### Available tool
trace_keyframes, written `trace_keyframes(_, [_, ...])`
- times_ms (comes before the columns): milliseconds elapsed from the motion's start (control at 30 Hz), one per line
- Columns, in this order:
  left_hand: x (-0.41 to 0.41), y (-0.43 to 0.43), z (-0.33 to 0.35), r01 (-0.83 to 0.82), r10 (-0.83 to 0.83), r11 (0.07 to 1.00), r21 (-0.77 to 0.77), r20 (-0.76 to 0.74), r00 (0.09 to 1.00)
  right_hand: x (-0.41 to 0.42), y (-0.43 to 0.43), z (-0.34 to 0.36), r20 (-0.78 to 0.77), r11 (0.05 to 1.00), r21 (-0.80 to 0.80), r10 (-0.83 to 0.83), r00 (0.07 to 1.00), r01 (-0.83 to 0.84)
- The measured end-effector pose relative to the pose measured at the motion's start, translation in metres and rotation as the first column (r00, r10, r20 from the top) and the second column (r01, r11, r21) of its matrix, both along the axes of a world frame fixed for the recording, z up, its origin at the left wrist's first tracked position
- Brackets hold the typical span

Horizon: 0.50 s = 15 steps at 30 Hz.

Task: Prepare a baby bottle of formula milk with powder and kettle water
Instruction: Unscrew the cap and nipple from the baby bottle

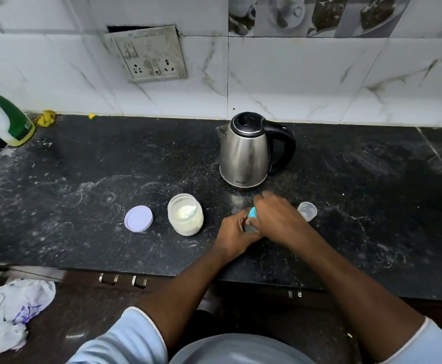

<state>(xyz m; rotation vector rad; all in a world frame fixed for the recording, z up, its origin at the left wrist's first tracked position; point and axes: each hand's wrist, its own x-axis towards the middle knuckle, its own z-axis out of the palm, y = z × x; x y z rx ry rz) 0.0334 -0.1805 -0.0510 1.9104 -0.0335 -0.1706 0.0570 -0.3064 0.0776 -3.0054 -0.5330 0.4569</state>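
The baby bottle (250, 227) stands on the black counter (83, 195), mostly hidden between my hands. My left hand (234, 231) grips its body from the left. My right hand (277, 215) covers the top, closed around the blue collar (253, 213). A clear bottle cap (307, 210) lies just right of my right hand. The open jar of white formula powder (185, 214) stands left of my hands, its lilac lid (138, 218) lying further left. The steel kettle (248, 153) with a black handle stands behind my hands, lid closed.
A white and green bottle (7, 122) leans at the counter's far left, beside a yellow cloth (46, 118). A socket panel (147, 55) sits on the tiled wall. A crumpled white bag (15, 313) lies on the floor below left. Drawer handles (122, 280) run under the counter edge.
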Motion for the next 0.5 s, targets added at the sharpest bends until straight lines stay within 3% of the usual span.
trace_keyframes(133, [0.000,0.001,-0.002,0.000,0.001,0.999,-0.039,0.021,1.000,0.009,-0.023,-0.004,-0.101,0.975,0.161,0.169,0.981,-0.151])
trace_keyframes(233, [-0.001,0.002,-0.001,0.000,0.001,0.999,-0.034,0.048,0.999,0.006,-0.034,-0.008,-0.188,0.915,0.400,0.137,0.973,-0.051])
trace_keyframes(400, [-0.003,0.001,0.003,-0.006,0.006,0.999,-0.036,0.024,1.000,0.002,-0.029,-0.033,0.074,0.906,0.400,-0.182,0.981,0.137])
trace_keyframes(500, [-0.004,0.001,0.008,0.008,-0.007,0.999,-0.031,0.030,1.000,-0.004,-0.025,-0.046,0.104,0.866,0.484,-0.201,0.974,0.127])
